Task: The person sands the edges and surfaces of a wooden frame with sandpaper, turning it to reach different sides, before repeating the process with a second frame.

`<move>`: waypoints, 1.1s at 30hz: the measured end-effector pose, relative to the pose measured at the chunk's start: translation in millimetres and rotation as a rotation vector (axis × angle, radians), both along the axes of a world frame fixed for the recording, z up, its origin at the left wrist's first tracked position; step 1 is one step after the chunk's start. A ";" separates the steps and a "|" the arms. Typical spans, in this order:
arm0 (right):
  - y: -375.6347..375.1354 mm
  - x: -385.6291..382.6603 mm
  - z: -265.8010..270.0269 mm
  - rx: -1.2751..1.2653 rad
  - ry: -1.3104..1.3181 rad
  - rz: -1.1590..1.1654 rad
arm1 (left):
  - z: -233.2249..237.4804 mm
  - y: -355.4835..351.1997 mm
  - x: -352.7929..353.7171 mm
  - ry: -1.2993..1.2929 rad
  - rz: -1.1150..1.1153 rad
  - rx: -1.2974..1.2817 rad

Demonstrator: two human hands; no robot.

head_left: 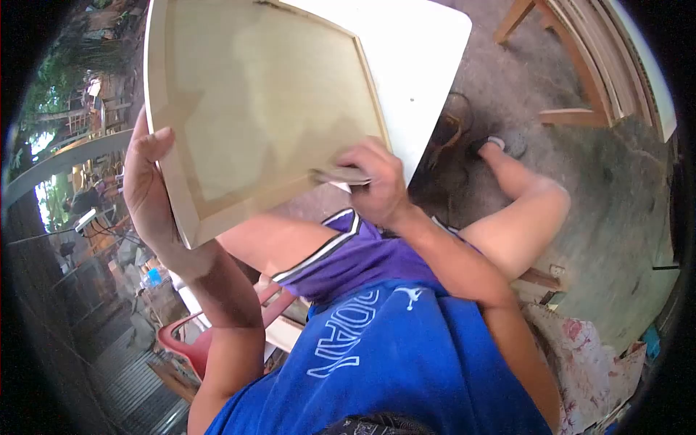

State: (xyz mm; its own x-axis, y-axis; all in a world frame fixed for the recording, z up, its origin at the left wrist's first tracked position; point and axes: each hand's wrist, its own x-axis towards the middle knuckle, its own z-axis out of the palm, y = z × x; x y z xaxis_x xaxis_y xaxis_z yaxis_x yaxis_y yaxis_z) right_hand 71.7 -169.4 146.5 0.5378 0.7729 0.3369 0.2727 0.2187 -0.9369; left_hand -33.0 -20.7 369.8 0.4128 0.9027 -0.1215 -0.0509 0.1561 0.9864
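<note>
A shallow wooden frame with a pale panel is tilted up in front of me, over a white tabletop. My left hand grips the frame's left side, thumb over the rim and the other fingers hidden behind it. Close to the frame's lower right edge, my right hand is closed round a folded greyish piece, which looks like sandpaper. That piece lies at or very near the rim; contact is hard to tell through the blur.
A red chair is at my lower left. Wooden furniture parts stand at the upper right. On the lower right lies a floral cloth. A cord or wire coil rests on the concrete floor beyond the tabletop.
</note>
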 end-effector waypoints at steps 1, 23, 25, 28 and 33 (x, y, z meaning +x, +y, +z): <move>0.4 -1.8 33.1 0.031 0.017 0.039 | 0.7 -1.4 -1.6 0.021 0.003 -0.012; 13.3 1.0 128.9 0.280 -0.175 0.147 | 2.5 -14.5 17.1 0.029 0.028 0.127; 18.0 0.0 134.3 0.294 -0.137 0.147 | 4.5 -14.4 18.9 0.046 0.043 0.131; 16.3 3.9 128.3 0.291 -0.093 0.190 | 4.5 -14.8 20.9 0.065 0.066 0.133; 11.6 4.3 98.4 0.218 -0.051 0.233 | 2.6 -10.7 19.0 0.066 0.117 0.132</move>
State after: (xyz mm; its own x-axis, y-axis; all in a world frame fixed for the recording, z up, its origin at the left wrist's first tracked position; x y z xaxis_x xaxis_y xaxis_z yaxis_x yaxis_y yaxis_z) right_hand 76.0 -157.8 245.0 0.3330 0.7795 0.5305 0.2376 0.4751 -0.8472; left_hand -14.0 -31.3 372.4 0.2994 0.9539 -0.0216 0.0040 0.0214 0.9998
